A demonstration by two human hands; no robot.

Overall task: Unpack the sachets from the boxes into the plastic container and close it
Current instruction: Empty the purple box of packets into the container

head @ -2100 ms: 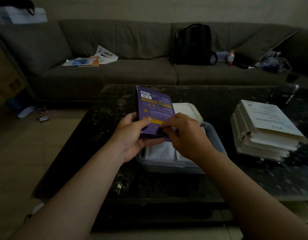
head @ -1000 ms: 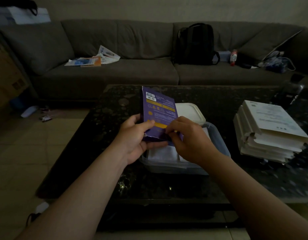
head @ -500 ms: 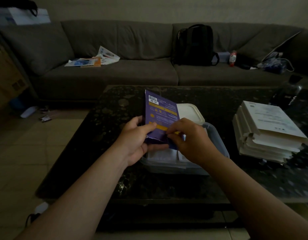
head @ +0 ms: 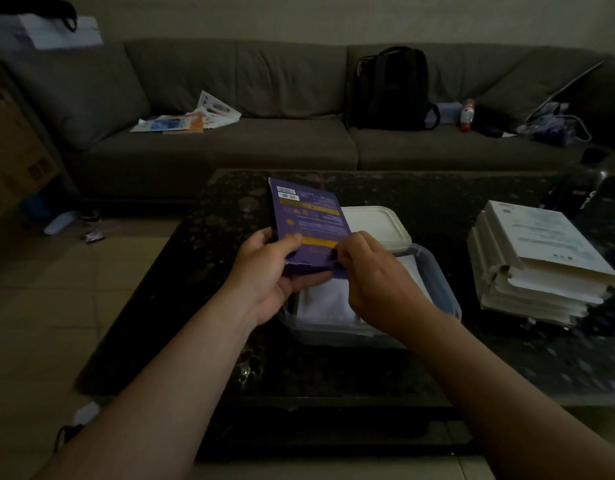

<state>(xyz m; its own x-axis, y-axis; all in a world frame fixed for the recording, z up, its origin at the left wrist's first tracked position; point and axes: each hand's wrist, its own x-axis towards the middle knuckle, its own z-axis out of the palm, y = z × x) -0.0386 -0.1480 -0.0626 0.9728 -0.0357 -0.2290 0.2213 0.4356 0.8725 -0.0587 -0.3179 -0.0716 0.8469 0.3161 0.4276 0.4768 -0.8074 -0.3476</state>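
Gripping the purple box (head: 309,226) above the container (head: 441,285), the left hand (head: 264,282) clamps its lower edge; the right hand (head: 372,282) pinches its bottom flap. Sachets (head: 323,303) lie inside the container, lid (head: 375,223) behind it, white boxes (head: 541,258) to its right.

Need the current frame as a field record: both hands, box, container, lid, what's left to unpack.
left: left hand grips the lower left edge of the flat purple cardboard box
right: right hand pinches its lower right flap
box: upright, above the container
container: clear plastic container, open, on the black speckled table, white sachets inside
lid: white plastic lid, flat behind the container
pending: stack of white boxes, table right
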